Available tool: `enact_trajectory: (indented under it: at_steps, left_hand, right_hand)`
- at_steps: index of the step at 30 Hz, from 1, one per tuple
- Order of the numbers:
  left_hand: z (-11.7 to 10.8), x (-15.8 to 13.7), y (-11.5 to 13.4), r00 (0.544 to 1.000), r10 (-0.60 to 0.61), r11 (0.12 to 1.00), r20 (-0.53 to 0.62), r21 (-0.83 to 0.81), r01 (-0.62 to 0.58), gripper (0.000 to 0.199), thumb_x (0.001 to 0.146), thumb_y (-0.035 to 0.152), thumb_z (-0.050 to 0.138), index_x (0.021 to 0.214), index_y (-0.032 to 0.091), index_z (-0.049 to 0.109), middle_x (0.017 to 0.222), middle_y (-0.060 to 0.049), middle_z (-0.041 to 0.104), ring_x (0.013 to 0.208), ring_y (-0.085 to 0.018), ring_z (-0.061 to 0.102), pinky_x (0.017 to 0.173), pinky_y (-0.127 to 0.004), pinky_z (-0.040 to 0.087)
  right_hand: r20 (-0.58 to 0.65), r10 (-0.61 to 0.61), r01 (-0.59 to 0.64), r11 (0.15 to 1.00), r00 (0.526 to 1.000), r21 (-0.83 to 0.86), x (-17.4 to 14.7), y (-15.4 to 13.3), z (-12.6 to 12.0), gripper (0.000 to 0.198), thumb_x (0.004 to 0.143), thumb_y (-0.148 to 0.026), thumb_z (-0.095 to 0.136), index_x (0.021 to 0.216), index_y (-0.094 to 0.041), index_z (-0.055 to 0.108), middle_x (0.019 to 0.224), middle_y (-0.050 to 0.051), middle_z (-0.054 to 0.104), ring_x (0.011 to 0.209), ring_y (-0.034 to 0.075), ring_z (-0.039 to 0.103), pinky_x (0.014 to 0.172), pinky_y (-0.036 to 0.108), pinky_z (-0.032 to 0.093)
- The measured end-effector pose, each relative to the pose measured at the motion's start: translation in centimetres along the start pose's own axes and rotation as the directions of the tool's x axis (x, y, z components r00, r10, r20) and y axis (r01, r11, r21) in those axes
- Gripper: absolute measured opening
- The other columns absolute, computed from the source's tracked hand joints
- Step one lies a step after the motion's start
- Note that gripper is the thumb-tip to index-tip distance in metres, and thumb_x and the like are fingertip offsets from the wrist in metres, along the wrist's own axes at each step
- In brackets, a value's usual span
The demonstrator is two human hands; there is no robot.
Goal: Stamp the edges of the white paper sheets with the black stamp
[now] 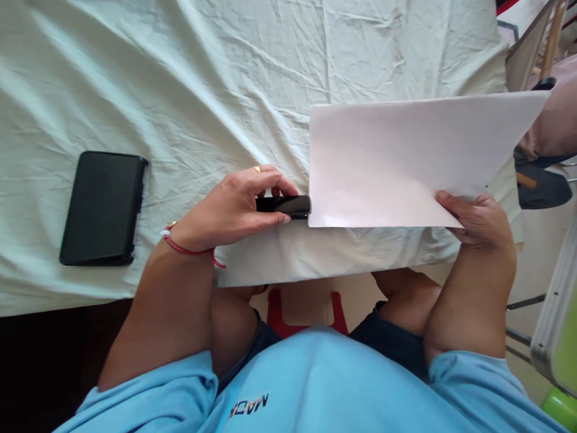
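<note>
Left hand (pixel 234 204): grasping; thumb is pressing along the near side of a black stapler (pixel 283 205), fingers are curling around its far side. Right hand (pixel 480 219): grasping; thumb is lying on top of the white paper (pixel 383 150), fingers are supporting from below. The paper is spanning the gap between the hands and spreading away beyond them; it is bowing slightly near the right thumb. Sheet count: cannot tell.

Stapler position: ahead of the left fingertips, its front end is meeting the paper's left edge close to the near corner. Whether the edge is sitting between the stapler's jaws: cannot tell.

Progress, as judged: picking up is done for both items, and bringing them together at the corner appears done or nearly so. No staple is showing on the visible face, so fastening is seemingly remaining undone; the underside is staying out of view.

Surroundings: a black tablet (pixel 103 207) is lying well to the left of the left hand, untouched, on the pale tablecloth (pixel 202 78).
</note>
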State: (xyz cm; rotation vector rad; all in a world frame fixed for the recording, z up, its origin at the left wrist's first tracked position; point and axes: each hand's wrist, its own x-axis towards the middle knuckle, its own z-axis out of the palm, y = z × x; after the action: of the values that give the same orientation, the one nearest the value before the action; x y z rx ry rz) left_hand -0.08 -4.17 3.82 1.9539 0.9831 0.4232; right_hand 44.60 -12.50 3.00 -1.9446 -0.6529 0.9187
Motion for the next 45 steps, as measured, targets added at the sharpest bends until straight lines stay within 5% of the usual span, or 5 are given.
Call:
enact_trajectory:
  at_steps: [8,24,40,43,45]
  left_hand:
    - [0.4,-0.1,-0.9,0.999,0.036,0.999,0.003,-0.034,-0.035,0.024,0.095,0.042,0.084,0.115,0.028,0.087,0.11,-0.006,0.084,0.101,-0.027,0.076,0.093,-0.039,0.058]
    - [2.0,0.6,-0.6,0.999,-0.006,0.999,-0.047,-0.048,0.003,0.014,0.093,0.034,0.081,0.102,0.027,0.089,0.103,-0.005,0.082,0.092,-0.024,0.074,0.086,-0.037,0.053]
    - [2.3,0.4,1.1,0.993,0.035,0.981,0.11,-0.195,-0.013,0.008,0.091,0.031,0.089,0.096,0.026,0.091,0.095,-0.001,0.085,0.084,-0.019,0.074,0.079,-0.031,0.053]
    - [3.1,0.7,0.3,0.989,-0.029,0.936,-0.145,-0.35,-0.024,0.015,0.097,0.035,0.088,0.085,0.025,0.086,0.082,-0.001,0.08,0.076,-0.017,0.068,0.073,-0.032,0.05]
    - [3.6,1.2,-1.1,0.889,-0.165,0.883,-0.427,-0.465,-0.059,0.031,0.101,0.042,0.088,0.078,0.024,0.078,0.076,0.0,0.073,0.069,-0.015,0.058,0.069,-0.033,0.046]
  right_hand:
    - [0.076,0.052,-0.056,0.996,0.996,0.064,0.1,-0.3,0.5,0.069,0.028,-0.051,0.123,0.072,-0.021,0.08,0.081,0.002,0.082,0.064,0.013,0.067,0.048,0.023,0.052]
    - [0.083,0.022,-0.033,0.99,0.996,0.136,0.8,0.7,1.2,0.068,0.03,-0.05,0.123,0.071,-0.02,0.079,0.078,0.003,0.081,0.06,0.012,0.066,0.046,0.022,0.052]
    - [-0.1,-0.176,0.199,0.933,0.979,0.301,2.1,0.7,3.9,0.049,0.049,-0.035,0.114,0.083,-0.023,0.081,0.095,0.002,0.089,0.083,0.017,0.08,0.083,0.033,0.075]
    - [-0.109,-0.163,0.19,0.923,0.981,0.333,1.8,0.2,4.6,0.052,0.047,-0.035,0.113,0.087,-0.022,0.083,0.095,0.002,0.088,0.082,0.019,0.082,0.083,0.037,0.077]
    - [-0.094,-0.167,0.189,0.921,0.981,0.341,1.5,0.0,4.8,0.054,0.048,-0.037,0.114,0.089,-0.022,0.083,0.094,0.002,0.088,0.084,0.021,0.084,0.086,0.04,0.078]
